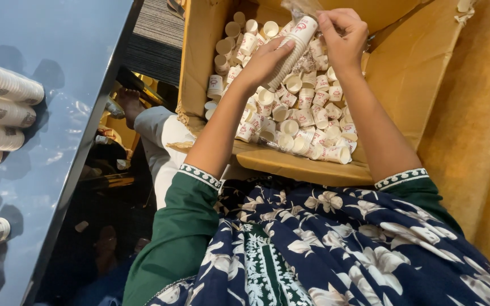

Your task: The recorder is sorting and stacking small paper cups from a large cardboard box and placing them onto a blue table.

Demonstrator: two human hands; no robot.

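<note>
Fingers of the right hand [344,37] pinch the rim end of a nested stack of paper cups [291,51], while the left hand [267,59] closes around its lower length, above an open cardboard box [199,56] of loose cups [301,122]. The stacking step appears under way; adding another cup likely calls for a steady sleeve. The stack's long axis slants, mouth end up and right, base toward the left palm.

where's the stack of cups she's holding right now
In the head view, the stack of paper cups is at top centre, held tilted between the left hand and right hand, above the loose cups in the cardboard box.
</note>
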